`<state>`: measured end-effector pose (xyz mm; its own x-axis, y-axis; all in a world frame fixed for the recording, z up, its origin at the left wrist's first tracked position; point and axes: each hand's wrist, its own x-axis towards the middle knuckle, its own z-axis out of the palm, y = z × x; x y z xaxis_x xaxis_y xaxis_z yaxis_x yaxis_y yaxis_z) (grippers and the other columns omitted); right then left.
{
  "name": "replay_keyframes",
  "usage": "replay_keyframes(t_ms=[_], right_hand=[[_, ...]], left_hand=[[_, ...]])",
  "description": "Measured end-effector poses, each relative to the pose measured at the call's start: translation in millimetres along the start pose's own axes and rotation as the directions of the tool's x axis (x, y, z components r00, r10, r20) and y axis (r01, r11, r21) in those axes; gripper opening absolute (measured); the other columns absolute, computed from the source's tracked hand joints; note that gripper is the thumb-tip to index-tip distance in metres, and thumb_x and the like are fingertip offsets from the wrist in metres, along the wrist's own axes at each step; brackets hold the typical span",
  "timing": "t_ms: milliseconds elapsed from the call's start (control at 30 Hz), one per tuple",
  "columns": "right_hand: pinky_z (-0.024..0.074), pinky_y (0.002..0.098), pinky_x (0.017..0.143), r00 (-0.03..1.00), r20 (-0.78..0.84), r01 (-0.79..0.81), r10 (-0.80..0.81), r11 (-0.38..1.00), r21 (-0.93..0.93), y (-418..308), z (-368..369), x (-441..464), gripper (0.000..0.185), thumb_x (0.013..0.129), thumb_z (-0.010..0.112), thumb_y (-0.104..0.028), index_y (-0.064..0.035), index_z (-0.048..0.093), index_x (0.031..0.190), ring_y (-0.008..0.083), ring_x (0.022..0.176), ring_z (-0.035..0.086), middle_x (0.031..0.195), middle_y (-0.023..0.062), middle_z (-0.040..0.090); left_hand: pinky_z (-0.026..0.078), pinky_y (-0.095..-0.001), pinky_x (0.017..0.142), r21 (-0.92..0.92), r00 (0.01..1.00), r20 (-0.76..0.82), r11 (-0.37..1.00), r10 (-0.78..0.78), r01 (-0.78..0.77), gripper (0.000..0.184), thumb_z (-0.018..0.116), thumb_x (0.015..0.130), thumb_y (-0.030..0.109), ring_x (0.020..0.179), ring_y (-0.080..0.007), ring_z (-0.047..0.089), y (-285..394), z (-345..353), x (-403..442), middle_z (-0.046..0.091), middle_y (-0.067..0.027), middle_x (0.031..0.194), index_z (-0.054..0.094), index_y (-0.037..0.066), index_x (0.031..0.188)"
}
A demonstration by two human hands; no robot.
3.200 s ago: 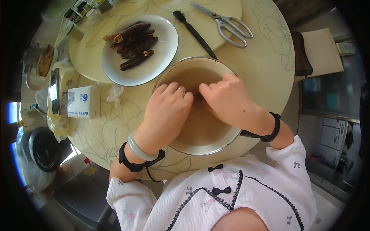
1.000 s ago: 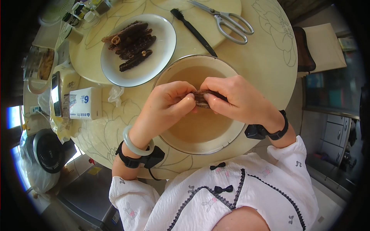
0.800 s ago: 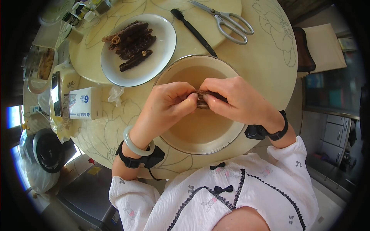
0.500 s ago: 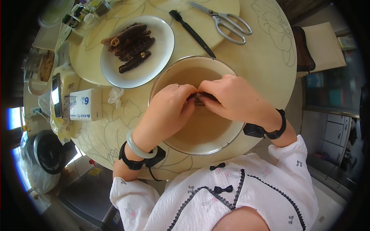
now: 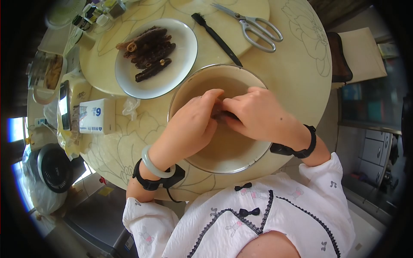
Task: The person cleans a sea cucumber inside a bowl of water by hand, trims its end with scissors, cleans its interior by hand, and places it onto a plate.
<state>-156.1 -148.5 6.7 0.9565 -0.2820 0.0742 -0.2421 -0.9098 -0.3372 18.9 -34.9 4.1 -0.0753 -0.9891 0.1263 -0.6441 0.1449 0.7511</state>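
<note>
Both hands are over a cream enamel basin (image 5: 254,160) of cloudy brownish water. My left hand (image 5: 195,118) and my right hand (image 5: 254,112) meet fingertip to fingertip, closed around one dark brown sea cucumber (image 5: 221,115), mostly covered by the fingers. Behind the basin, to the left, a white plate (image 5: 180,64) with a dark rim bears several dark, knobbly sea cucumbers (image 5: 150,49). A black-handled brush (image 5: 217,39) lies beyond the basin. Grey-handled scissors (image 5: 254,28) rest to the right of the brush, blades partly apart.
A tissue pack (image 5: 97,116) and a crumpled piece of clear plastic (image 5: 130,107) sit left of the basin. Small jars (image 5: 92,17) stand at the far left. A lidded glass container (image 5: 47,71) is near the left table edge. A chair (image 5: 340,56) is at the right.
The fingers have shifted slightly around the sea cucumber, which is now more hidden and held a little lower. The table view has slid slightly right.
</note>
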Motion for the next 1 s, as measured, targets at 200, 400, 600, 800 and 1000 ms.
replay_keyframes(t_ms=[200,400,600,800,1000], right_hand=[[0.0457,0.0367,0.065,0.992,-0.069,-0.089,0.108,0.967,0.237,-0.8,-14.9,-0.5,0.008,0.084,0.068,-0.015,-0.0085,0.065,0.087,0.0294,0.062,0.059,0.07,0.0079,0.064],[0.0495,0.0396,0.06,0.979,-0.149,-0.073,0.136,0.927,0.368,-1.8,-18.4,-1.7,0.012,0.088,0.065,-0.018,-0.006,0.066,0.087,0.0314,0.059,0.061,0.065,0.0115,0.063],[0.0478,0.034,0.057,0.982,-0.067,-0.124,0.178,0.867,0.482,1.0,-20.9,-1.7,0.011,0.09,0.062,-0.011,-0.0007,0.066,0.094,0.0277,0.061,0.062,0.073,0.0132,0.065],[0.047,0.0319,0.056,0.983,-0.069,-0.109,0.172,0.837,0.536,2.0,-21.0,-0.8,0.011,0.092,0.06,-0.01,0.0001,0.065,0.095,0.0221,0.059,0.061,0.072,0.0117,0.064],[0.0463,0.0312,0.055,0.983,-0.079,-0.096,0.166,0.831,0.547,0.3,-21.6,-1.6,0.011,0.092,0.06,-0.01,0.0004,0.064,0.096,0.0202,0.058,0.06,0.073,0.0115,0.063]], left_hand=[[0.05,-0.0319,0.088,-0.376,0.976,0.166,0.907,-0.138,0.192,0.045,0.053,0.093,-0.004,0.1,-0.0195,0.061,0.9,-8.9,0.5,0.061,-0.013,0.112,0.041,0.002,0.136],[0.05,-0.0264,0.083,-0.679,0.972,0.147,0.697,-0.182,0.233,0.039,0.056,0.093,-0.006,0.097,-0.0137,0.06,0.0,-6.3,3.2,0.058,-0.0092,0.1,0.043,0.003,0.128],[0.049,-0.0255,0.084,-0.771,0.966,0.16,0.586,-0.202,0.25,0.043,0.056,0.09,-0.011,0.099,-0.0136,0.059,4.5,-10.1,5.0,0.056,-0.0083,0.102,0.04,0.001,0.128],[0.051,-0.0266,0.084,-0.811,0.966,0.153,0.532,-0.207,0.242,0.045,0.055,0.088,-0.015,0.1,-0.015,0.06,2.8,-10.9,4.1,0.056,-0.0095,0.106,0.039,0.001,0.127],[0.053,-0.0279,0.084,-0.84,0.97,0.141,0.495,-0.197,0.223,0.044,0.054,0.088,-0.015,0.101,-0.0159,0.06,-5.3,-9.2,3.9,0.056,-0.0101,0.109,0.039,0.001,0.127]])
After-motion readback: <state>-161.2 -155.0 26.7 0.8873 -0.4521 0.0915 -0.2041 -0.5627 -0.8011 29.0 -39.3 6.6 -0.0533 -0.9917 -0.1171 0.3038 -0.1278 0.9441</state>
